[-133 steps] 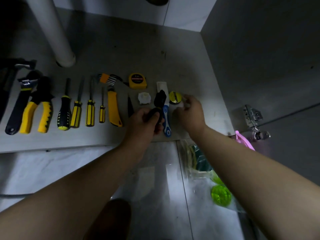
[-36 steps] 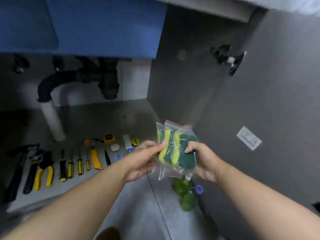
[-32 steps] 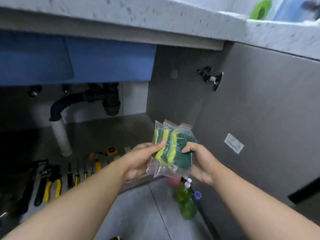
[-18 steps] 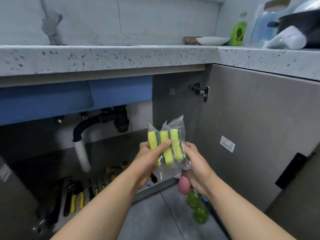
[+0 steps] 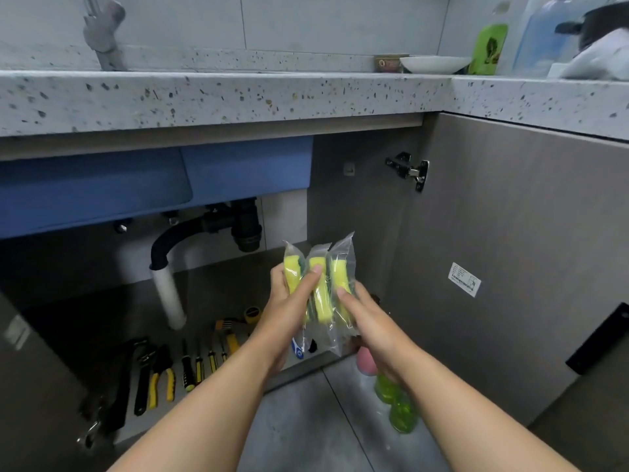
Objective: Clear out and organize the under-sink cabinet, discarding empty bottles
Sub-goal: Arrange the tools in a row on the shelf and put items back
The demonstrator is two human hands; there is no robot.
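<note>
Three yellow-and-green sponges in clear plastic bags [image 5: 321, 294] are held upright between both hands, in front of the open under-sink cabinet [image 5: 218, 301]. My left hand [image 5: 289, 311] grips them from the left, thumb across the front. My right hand [image 5: 366, 318] presses against their right side. On the floor below my right forearm stand green bottles [image 5: 396, 400] and a pink bottle [image 5: 367, 362]. A row of yellow-handled tools [image 5: 170, 369] lies on the cabinet floor.
A white drain pipe [image 5: 168, 294] with a black trap [image 5: 238, 226] hangs under the blue sink basin [image 5: 136, 185]. The grey cabinet door [image 5: 510, 267] stands open at right. On the speckled countertop [image 5: 238, 97] are a white bowl [image 5: 435, 63] and a green bottle [image 5: 486, 49].
Both hands left the tools and picked up the bagged sponges, then raised them while my view tilted up from the cabinet floor to the countertop. The sponges' yellow sides now face me.
</note>
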